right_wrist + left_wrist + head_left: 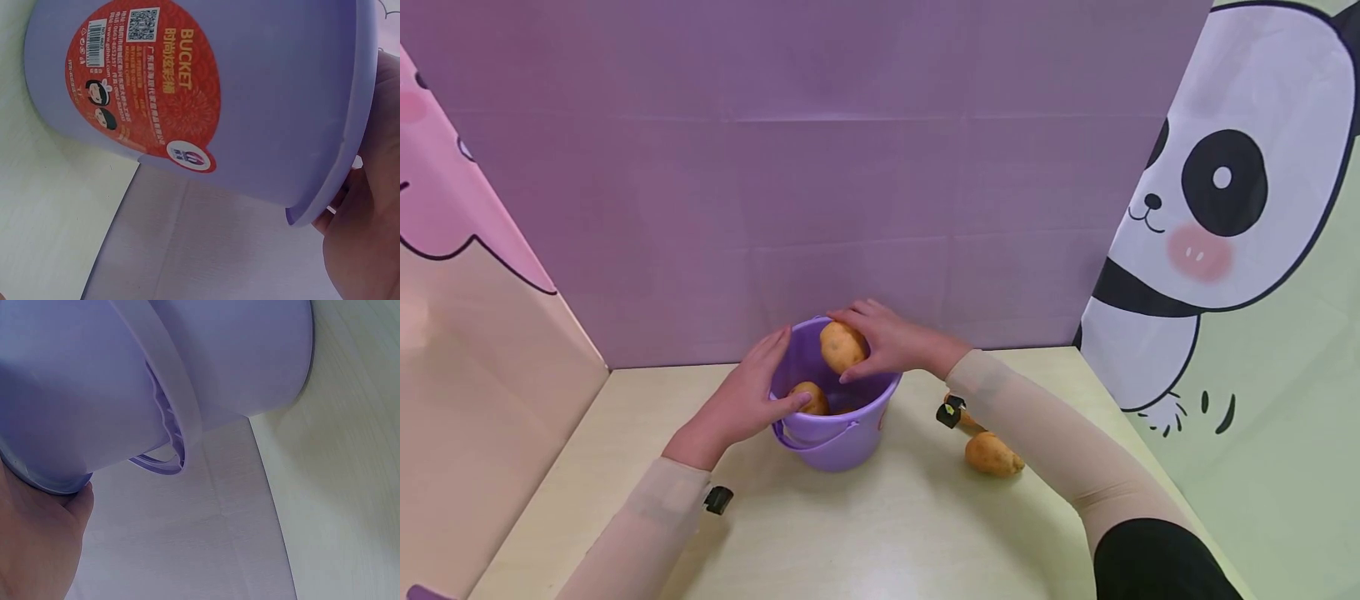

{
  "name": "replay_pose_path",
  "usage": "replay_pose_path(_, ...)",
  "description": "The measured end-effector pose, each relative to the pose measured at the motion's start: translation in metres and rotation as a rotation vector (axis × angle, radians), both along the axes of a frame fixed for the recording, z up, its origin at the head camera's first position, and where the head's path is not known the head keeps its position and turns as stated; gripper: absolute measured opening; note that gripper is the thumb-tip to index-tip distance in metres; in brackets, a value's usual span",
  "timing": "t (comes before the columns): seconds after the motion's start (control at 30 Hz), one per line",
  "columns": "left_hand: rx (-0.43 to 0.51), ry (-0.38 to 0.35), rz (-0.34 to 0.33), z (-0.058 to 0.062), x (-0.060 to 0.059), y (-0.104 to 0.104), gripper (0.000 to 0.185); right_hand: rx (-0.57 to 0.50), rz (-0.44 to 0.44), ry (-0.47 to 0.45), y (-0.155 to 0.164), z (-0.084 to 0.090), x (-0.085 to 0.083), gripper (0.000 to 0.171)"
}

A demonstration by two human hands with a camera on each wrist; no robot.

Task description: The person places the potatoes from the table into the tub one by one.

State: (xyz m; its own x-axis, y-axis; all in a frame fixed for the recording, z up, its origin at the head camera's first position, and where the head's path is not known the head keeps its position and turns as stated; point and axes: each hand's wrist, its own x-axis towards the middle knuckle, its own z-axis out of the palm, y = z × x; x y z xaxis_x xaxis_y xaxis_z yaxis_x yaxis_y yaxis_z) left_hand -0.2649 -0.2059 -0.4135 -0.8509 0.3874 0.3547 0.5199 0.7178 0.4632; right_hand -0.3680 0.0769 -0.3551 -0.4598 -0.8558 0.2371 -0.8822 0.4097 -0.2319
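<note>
A purple bucket [838, 446] stands upright on the table, its handle hanging down at the front. My left hand [741, 404] grips its left rim, thumb over the inside and fingers along the edge; in the left wrist view that hand [37, 531] shows at the rim. My right hand [891, 342] holds a potato [842, 346] between thumb and fingers over the bucket's opening. Inside lies another potato [810, 397], with a sliver of one more beside it. The right wrist view shows part of my right hand [359, 231] behind the rim, its potato hidden.
On the table [850, 533], right of the bucket, lies a potato [992, 455], with another partly hidden behind my right wrist. A purple wall [850, 183] rises close behind the bucket. A red label [144, 87] is stuck on the bucket's side.
</note>
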Motion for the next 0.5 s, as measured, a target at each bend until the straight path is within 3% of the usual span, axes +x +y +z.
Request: replay_pose_path(0.5,-0.017,-0.023,0.022,0.0003,0.0008,0.0026,0.111,-0.024,-0.014,-0.061,0.0057,0.003,0.0008,0.089)
